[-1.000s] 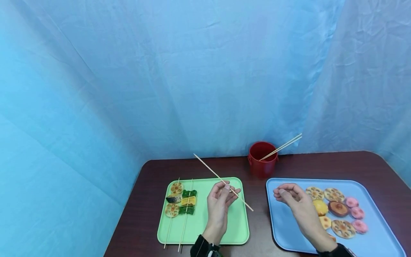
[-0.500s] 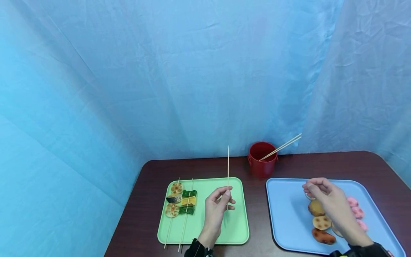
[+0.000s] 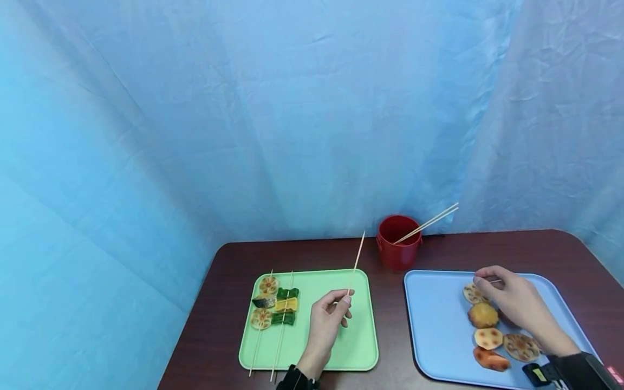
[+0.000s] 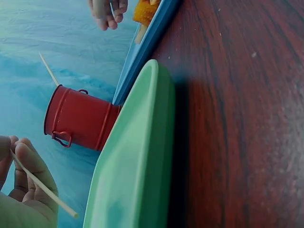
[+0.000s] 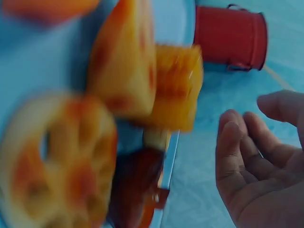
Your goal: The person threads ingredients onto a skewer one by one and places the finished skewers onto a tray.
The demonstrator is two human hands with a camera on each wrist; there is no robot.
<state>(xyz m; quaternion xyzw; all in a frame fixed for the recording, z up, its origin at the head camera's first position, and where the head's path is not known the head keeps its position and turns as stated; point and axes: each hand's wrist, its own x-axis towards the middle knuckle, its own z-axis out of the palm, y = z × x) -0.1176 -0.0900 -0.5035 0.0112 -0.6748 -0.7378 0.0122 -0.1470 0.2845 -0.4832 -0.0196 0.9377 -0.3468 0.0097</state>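
Observation:
My left hand [image 3: 327,327] pinches a thin wooden skewer [image 3: 359,250] between thumb and forefinger, above the green tray [image 3: 358,352]. The skewer's far end points up and slightly right; its near end [image 4: 61,206] shows in the left wrist view. My right hand [image 3: 519,303] hovers over the blue tray [image 3: 434,325], thumb and fingers apart with nothing between them in the right wrist view. Near its fingertips are a lotus root slice [image 3: 473,294] and a corn piece [image 3: 483,315]. A dark brown mushroom [image 5: 135,185] is hidden by this hand in the head view.
Two loaded skewers lie on the green tray's left, one with lotus slices [image 3: 261,319], one with green and yellow pieces [image 3: 286,305]. A red bucket [image 3: 398,252] holding skewers stands behind the trays. A yellow slice [image 3: 488,338] and an orange-brown piece [image 3: 491,358] lie nearer.
My left hand has turned the skewer from a leftward slant, through upright, to a slight rightward lean. My right hand has moved right across the blue tray, uncovering nearer pieces and covering the pink rings.

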